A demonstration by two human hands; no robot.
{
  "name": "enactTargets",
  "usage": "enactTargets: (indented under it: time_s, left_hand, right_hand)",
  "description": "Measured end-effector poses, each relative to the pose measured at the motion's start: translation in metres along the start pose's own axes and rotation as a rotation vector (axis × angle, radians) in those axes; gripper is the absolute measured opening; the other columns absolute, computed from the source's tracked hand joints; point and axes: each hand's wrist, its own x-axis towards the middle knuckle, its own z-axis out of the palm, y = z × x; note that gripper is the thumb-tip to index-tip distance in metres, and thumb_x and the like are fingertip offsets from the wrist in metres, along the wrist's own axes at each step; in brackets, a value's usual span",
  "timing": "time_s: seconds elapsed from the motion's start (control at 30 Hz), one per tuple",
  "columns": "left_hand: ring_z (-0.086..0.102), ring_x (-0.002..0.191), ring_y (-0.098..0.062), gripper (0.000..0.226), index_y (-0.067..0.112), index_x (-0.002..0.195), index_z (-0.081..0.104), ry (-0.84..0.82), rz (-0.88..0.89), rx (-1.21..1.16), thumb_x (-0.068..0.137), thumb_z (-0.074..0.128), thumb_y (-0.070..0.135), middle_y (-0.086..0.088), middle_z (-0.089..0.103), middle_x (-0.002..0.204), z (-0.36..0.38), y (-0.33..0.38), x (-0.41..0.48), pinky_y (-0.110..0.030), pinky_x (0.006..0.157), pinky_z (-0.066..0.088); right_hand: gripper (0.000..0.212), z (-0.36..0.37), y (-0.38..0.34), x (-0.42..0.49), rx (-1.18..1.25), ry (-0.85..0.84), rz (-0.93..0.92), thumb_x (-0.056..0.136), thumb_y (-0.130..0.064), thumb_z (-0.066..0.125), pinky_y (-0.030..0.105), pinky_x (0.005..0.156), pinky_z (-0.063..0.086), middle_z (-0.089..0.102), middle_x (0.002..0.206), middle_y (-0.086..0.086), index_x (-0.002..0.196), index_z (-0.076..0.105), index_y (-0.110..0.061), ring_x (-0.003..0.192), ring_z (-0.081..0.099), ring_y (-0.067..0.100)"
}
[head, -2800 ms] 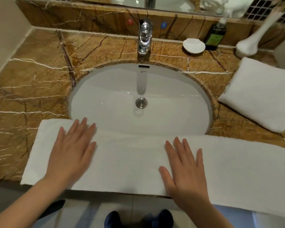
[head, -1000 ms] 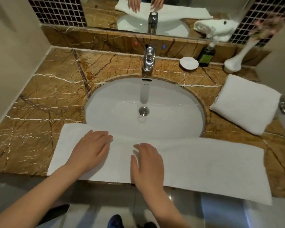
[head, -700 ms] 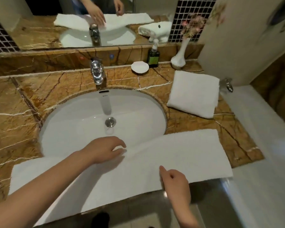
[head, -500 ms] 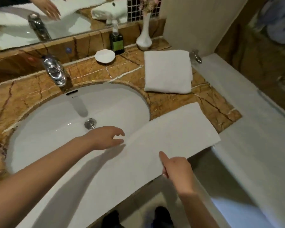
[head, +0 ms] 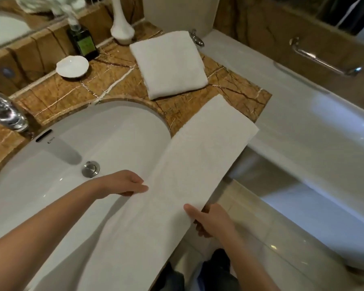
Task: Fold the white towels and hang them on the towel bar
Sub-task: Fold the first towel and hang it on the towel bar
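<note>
A long white towel (head: pixel 189 164), folded into a narrow strip, lies along the front of the marble counter and partly over the sink (head: pixel 76 156). My left hand (head: pixel 122 183) pinches its far long edge near the middle. My right hand (head: pixel 210 219) grips the near long edge, thumb on top and fingers underneath. A second white towel (head: pixel 168 64), folded into a thick rectangle, rests on the counter at the back right. A chrome bar (head: pixel 322 59) is fixed to the brown wall above the bathtub at the upper right.
A faucet (head: pixel 4 112) stands at the left. A white dish (head: pixel 72 66), a dark soap bottle (head: pixel 82 42) and a white vase (head: pixel 122 28) line the back ledge. The white bathtub (head: pixel 307 131) begins right of the counter edge.
My hands went from pressing flat on the towel to gripping its two long edges. My view swung right, bringing the bathtub and chrome bar into sight.
</note>
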Motion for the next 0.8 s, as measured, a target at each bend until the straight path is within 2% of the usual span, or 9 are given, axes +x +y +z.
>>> enactTargets:
  time_s: [0.07,0.17,0.33,0.4,0.47,0.57,0.63,0.7,0.8]
  left_hand:
    - [0.03,0.055,-0.013,0.045,0.02,0.056,0.035,-0.039,0.013,-0.048,0.085,0.069,0.028,0.0,0.03,0.059,-0.002,-0.002,-0.001,-0.022,0.06,0.031]
    - [0.048,0.061,-0.015,0.031,0.01,0.066,0.058,-0.08,0.018,-0.15,0.076,0.076,0.033,-0.006,0.05,0.065,-0.005,-0.003,-0.003,-0.021,0.061,0.043]
    - [0.034,0.07,-0.023,0.056,-0.006,0.079,0.055,-0.004,0.053,-0.239,0.062,0.085,0.038,-0.008,0.034,0.075,-0.006,0.006,-0.013,-0.026,0.067,0.037]
    - [0.036,0.063,-0.018,0.058,-0.007,0.077,0.056,0.078,0.075,-0.274,0.056,0.085,0.039,-0.008,0.032,0.068,-0.003,0.012,-0.018,-0.021,0.061,0.041]
    - [0.045,0.056,-0.013,0.051,-0.003,0.073,0.06,0.125,0.103,-0.325,0.054,0.083,0.037,-0.005,0.043,0.061,-0.002,0.021,-0.025,-0.017,0.056,0.045]
    - [0.068,0.07,-0.017,0.036,0.006,0.079,0.075,0.147,0.146,-0.417,0.057,0.08,0.033,-0.013,0.073,0.084,-0.002,0.036,-0.038,-0.021,0.063,0.055]
    - [0.069,0.072,-0.017,0.044,0.005,0.083,0.075,0.189,0.185,-0.465,0.053,0.084,0.037,-0.014,0.073,0.087,-0.005,0.046,-0.046,-0.022,0.065,0.057]
    - [0.066,0.068,-0.013,0.054,0.008,0.079,0.075,0.249,0.232,-0.498,0.044,0.088,0.046,-0.008,0.072,0.078,-0.007,0.058,-0.053,-0.02,0.062,0.055]
    - [0.066,0.069,-0.013,0.045,0.008,0.078,0.076,0.329,0.307,-0.563,0.048,0.084,0.04,-0.006,0.072,0.077,-0.008,0.074,-0.064,-0.019,0.063,0.055]
  right_hand:
    - [0.056,-0.001,0.003,-0.002,0.028,-0.008,-0.004,0.074,-0.063,0.066,0.021,0.05,0.053,0.068,0.054,-0.003,0.077,0.067,-0.007,0.049,0.065,0.009]
    - [0.041,-0.004,0.001,-0.006,0.083,-0.05,0.002,0.084,-0.049,0.065,0.021,0.053,0.054,0.069,0.055,0.0,0.077,0.067,-0.008,0.052,0.067,0.012]
    - [0.018,-0.014,-0.005,-0.019,0.312,-0.063,-0.003,0.092,-0.029,0.061,0.018,0.053,0.052,0.07,0.065,-0.003,0.085,0.066,-0.013,0.053,0.066,0.007]
    - [0.017,-0.018,-0.007,-0.025,0.391,-0.056,-0.034,0.093,-0.026,0.06,0.021,0.06,0.054,0.071,0.07,-0.002,0.09,0.067,-0.011,0.059,0.066,0.009]
    - [0.02,-0.022,-0.012,-0.03,0.459,-0.069,-0.072,0.094,-0.023,0.058,0.025,0.071,0.057,0.072,0.083,0.008,0.099,0.067,-0.006,0.072,0.067,0.016]
    - [0.024,-0.033,-0.021,-0.035,0.513,-0.084,-0.168,0.095,-0.021,0.056,0.035,0.085,0.055,0.072,0.099,0.016,0.109,0.065,-0.003,0.09,0.067,0.026]
    - [0.029,-0.044,-0.03,-0.038,0.534,-0.068,-0.23,0.093,-0.022,0.058,0.034,0.084,0.052,0.069,0.099,0.012,0.114,0.063,-0.002,0.087,0.064,0.022]
    - [0.025,-0.057,-0.04,-0.04,0.566,-0.053,-0.293,0.091,-0.019,0.06,0.036,0.088,0.05,0.072,0.106,0.009,0.113,0.065,-0.008,0.095,0.066,0.02]
    - [0.023,-0.08,-0.061,-0.046,0.601,-0.061,-0.381,0.084,-0.017,0.066,0.035,0.09,0.053,0.074,0.103,0.005,0.106,0.07,-0.012,0.097,0.07,0.02]
